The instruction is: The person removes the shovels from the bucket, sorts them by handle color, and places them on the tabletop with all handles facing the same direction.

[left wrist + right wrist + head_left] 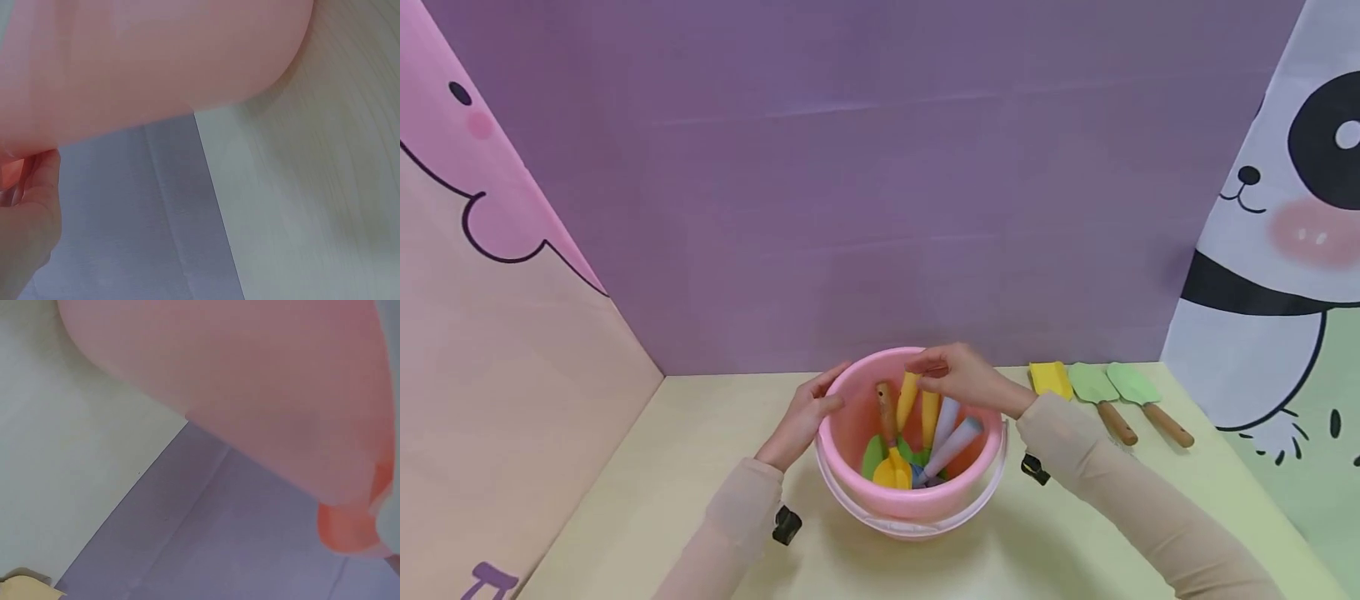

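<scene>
Pale tabletop (pixel 700 492) bears a pink bucket (pixel 904 502) holding colourful tools (pixel 929 422).

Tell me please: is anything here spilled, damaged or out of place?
Nothing stands out. The tools in the pink bucket lean at different angles, and the yellow scoop and two green shovels lie side by side. No spill or damage shows.

no clue if the right hand (pixel 966 377) actually pinches the yellow handle (pixel 907 406), lower ends of the lavender tools (pixel 953 448) kinda lost in the pink bucket (pixel 910 502), yellow scoop (pixel 1051 380) partly stuck behind the right sleeve (pixel 1101 458), left hand (pixel 31 222) chopped by its wrist view's edge
</scene>
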`<state>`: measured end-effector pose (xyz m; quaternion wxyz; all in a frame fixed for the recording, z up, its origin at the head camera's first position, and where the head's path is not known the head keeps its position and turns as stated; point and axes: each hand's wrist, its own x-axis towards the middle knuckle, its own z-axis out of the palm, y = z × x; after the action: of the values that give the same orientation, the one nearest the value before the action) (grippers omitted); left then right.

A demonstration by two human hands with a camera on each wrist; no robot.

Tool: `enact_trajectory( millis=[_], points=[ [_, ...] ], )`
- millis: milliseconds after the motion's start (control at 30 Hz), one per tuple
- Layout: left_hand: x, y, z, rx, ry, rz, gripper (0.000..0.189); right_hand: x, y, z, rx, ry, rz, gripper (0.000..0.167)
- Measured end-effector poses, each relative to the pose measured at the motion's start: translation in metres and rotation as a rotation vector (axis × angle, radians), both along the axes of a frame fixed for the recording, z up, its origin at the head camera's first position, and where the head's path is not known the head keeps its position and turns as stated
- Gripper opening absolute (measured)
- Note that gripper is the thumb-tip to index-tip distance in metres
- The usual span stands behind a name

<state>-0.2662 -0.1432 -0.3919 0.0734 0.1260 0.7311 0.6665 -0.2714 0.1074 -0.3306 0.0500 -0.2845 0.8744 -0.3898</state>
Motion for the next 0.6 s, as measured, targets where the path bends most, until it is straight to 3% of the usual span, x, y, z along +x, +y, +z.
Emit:
enact_trajectory(
  millis=[233, 600],
  points=[
    [0.001, 0.0, 0.0, -0.012, 0.003, 0.026, 0.055, -0.01, -0.015, -0.009, 0.083, 0.003, 0.091, 0.034],
    [0.005, 0.001, 0.001, -0.032, -0.029, 0.0, 0.056, -0.007, -0.025, -0.017, 0.26, 0.152, 0.186, 0.042]
  ],
)
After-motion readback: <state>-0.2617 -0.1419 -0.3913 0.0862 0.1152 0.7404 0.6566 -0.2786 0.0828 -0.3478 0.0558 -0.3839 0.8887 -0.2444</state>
